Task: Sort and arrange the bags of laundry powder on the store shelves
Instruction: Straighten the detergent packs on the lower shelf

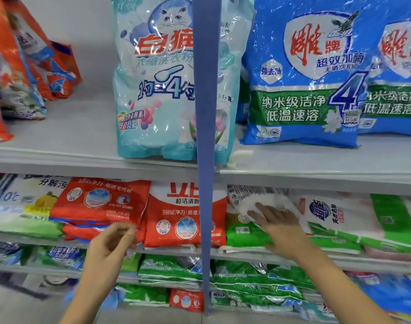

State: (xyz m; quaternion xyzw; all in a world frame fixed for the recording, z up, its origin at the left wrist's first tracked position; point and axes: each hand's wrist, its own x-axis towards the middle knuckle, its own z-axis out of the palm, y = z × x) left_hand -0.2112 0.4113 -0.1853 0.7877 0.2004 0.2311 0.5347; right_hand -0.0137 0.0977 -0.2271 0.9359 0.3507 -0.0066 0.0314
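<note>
So we were at the middle shelf (316, 253) with both hands up on the laundry powder. Our left hand (113, 242) was curled loosely, fingers bent in toward the thumb, right at the lower corner of a red bag (99, 202) lying tilted on top of a small stack of red ones; it looked like a light pinch on that corner, but honestly we couldn't tell if it really had a grip. Our right hand (279, 228) was spread out flat, palm down, pressing on a white bag (260, 197) that sat slanted over a green bag (244, 232), not closed around anything. Between the two hands stood another red bag with white top (176, 218), upright and facing out, partly cut off by the blue vertical post (205, 136) running down the front of the shelving. Further right on that same shelf were white-and-green bags (354, 220) lying on their sides. Up on the top shelf (59, 146) there was a big pale teal bag with a cat on it (157, 78), blue bags (302, 78) beside it on the right, and orange bags (24, 66) leaning way off to the left. Below our hands, the lower shelves held flat piles of green bags (246, 281).
</note>
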